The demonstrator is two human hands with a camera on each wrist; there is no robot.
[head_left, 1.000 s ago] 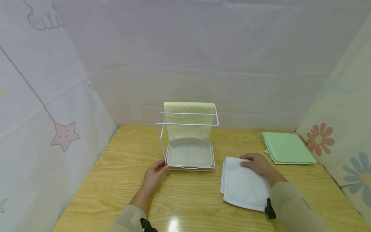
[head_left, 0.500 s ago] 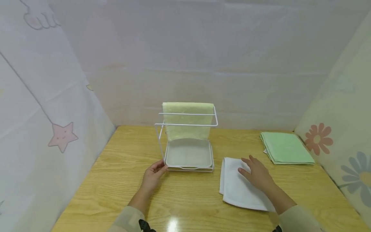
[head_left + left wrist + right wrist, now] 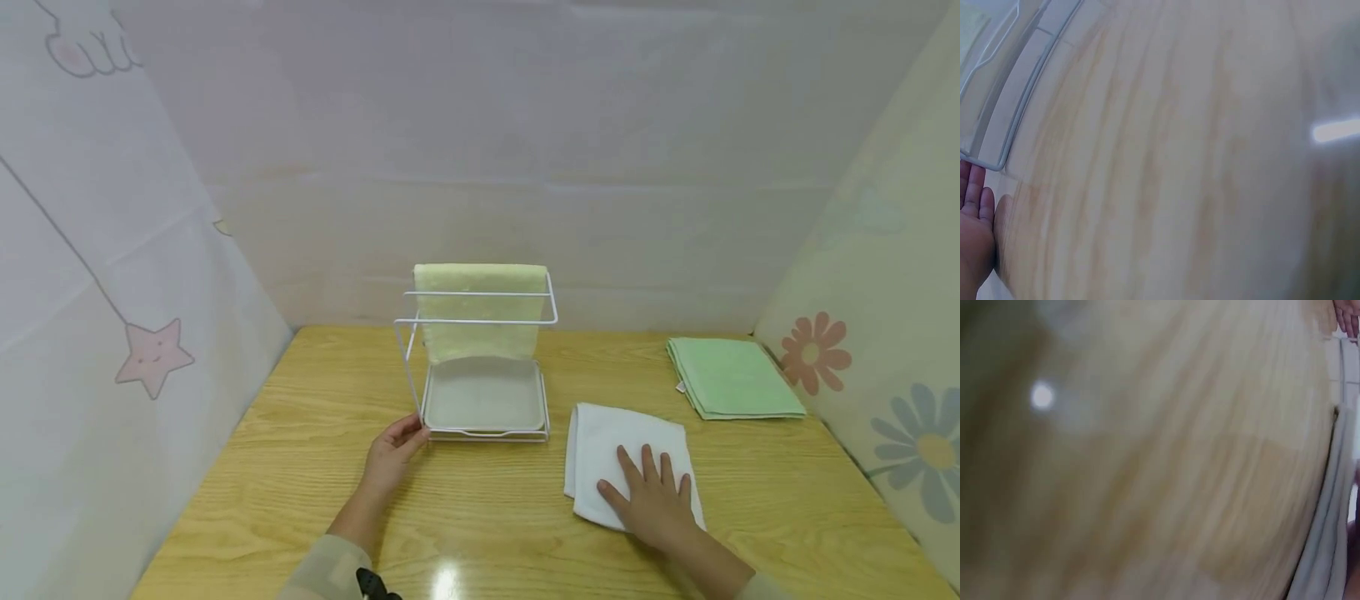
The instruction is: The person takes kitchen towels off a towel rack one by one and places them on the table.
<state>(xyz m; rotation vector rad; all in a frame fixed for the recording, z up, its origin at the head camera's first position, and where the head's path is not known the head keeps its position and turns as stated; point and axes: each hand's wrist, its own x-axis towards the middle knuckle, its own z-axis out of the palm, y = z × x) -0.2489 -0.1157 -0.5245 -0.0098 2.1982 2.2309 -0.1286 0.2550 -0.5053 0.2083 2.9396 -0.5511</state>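
Observation:
A white wire rack stands at mid table in the head view, with a yellow towel draped over its rear bar and a pale tray in its base. My left hand holds the rack's front left corner between thumb and fingers. In the left wrist view, the fingers meet that corner. To the right lies a folded white towel. My right hand rests flat on it, fingers spread. The right wrist view catches only the layered edge of the towel; most of that hand is outside it.
A folded green towel lies at the back right of the wooden table. Pale printed cloth hangs behind the table and along both sides.
My right hand has let go of the white towel's far part, lifted, and come down flat on its nearer half. My left hand stays at the rack's corner. The head view has shifted slightly.

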